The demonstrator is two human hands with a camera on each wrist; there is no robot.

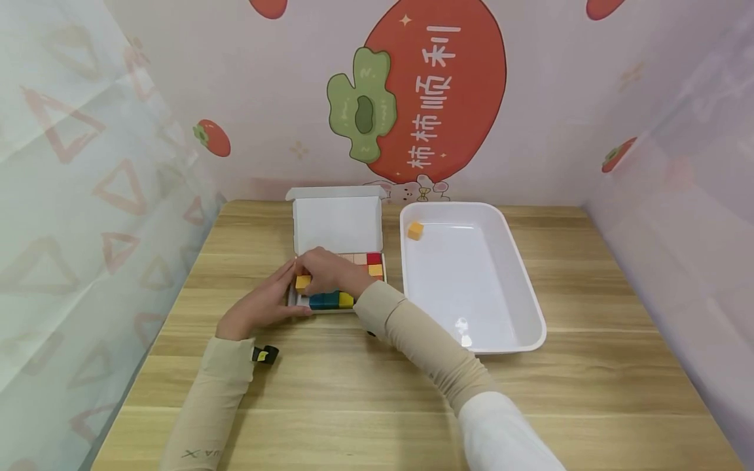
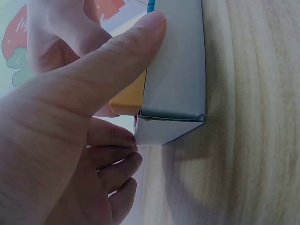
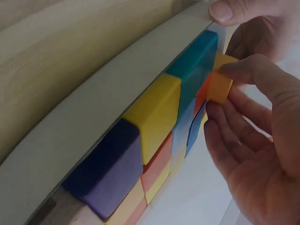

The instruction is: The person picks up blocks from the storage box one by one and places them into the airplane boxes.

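Note:
A white cardboard box (image 1: 338, 224) stands with its lid raised, holding rows of coloured wooden blocks. My right hand (image 1: 326, 268) pinches an orange block (image 3: 220, 89) between thumb and fingers at the box's left end, beside the teal blocks (image 3: 199, 65). A yellow block (image 3: 157, 117) and a dark purple block (image 3: 105, 168) follow along the front row. My left hand (image 1: 262, 307) braces the front left corner, its thumb stretched along the front wall (image 2: 176, 56) and fingertips against the left side. The right hand and forearm hide part of the rows in the head view.
To the right of the box stands a white plastic tray (image 1: 533, 311), with one orange block (image 1: 415, 230) in its far left corner. Both rest on a wooden table (image 1: 377, 405). A printed backdrop (image 1: 530, 131) rises behind the table, with pale sheets at the sides.

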